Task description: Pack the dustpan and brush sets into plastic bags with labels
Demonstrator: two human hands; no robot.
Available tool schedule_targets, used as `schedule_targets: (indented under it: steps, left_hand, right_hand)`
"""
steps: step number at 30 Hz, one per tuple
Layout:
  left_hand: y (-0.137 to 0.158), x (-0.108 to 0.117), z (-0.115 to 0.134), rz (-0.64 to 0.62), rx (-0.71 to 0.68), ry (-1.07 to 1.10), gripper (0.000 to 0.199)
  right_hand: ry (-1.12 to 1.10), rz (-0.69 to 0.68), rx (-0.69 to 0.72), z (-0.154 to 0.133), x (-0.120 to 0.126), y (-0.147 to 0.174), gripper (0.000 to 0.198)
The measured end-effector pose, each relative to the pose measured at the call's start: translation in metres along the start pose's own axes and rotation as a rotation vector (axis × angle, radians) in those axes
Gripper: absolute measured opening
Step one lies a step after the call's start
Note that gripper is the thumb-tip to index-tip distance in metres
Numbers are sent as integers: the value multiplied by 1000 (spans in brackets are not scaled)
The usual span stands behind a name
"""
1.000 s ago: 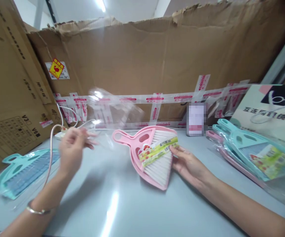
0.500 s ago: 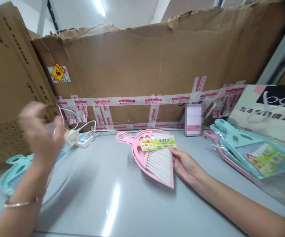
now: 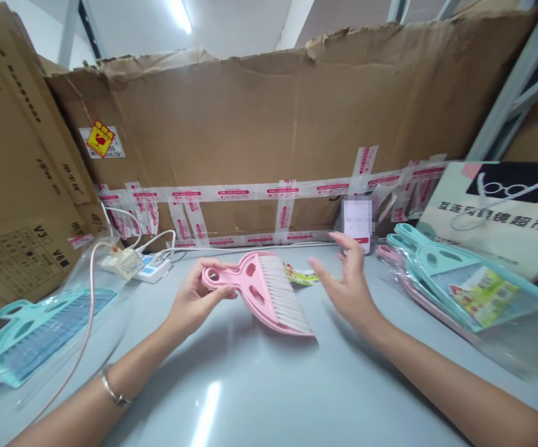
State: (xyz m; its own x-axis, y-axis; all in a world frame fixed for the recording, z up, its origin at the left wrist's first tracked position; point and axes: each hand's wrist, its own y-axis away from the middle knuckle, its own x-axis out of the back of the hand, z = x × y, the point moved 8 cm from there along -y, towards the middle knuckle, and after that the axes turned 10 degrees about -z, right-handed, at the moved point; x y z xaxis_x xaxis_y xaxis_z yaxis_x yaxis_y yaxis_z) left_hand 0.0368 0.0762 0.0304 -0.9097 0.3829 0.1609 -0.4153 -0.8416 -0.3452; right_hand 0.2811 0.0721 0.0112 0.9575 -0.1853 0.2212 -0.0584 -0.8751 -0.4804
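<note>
A pink dustpan and brush set, with white bristles facing right, is tilted just over the grey table. My left hand grips its looped handle, the thumb lying across it. To the right of the bristles is my right hand, its fingers apart and nothing in them. Behind the bristles a green and yellow card label shows in part; whether it is still attached to the set I cannot tell.
Bagged turquoise dustpan sets lie at left and right. A phone leans against the big cardboard box. A power strip with cables sits back left; a printed bag stands back right.
My left hand has come from the left and taken the set's handle. My right hand has let go of the set and opened. The set has turned, and its label now sits behind the bristles.
</note>
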Motion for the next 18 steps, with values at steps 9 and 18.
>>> schedule_targets:
  steps: [9, 18]
  left_hand:
    - [25, 6, 44, 29, -233, -482, 29]
    - [69, 66, 50, 372, -198, -1158, 19]
  right_hand:
    - [439, -484, 488, -87, -84, 10, 18]
    - [539, -578, 471, -50, -89, 5, 21]
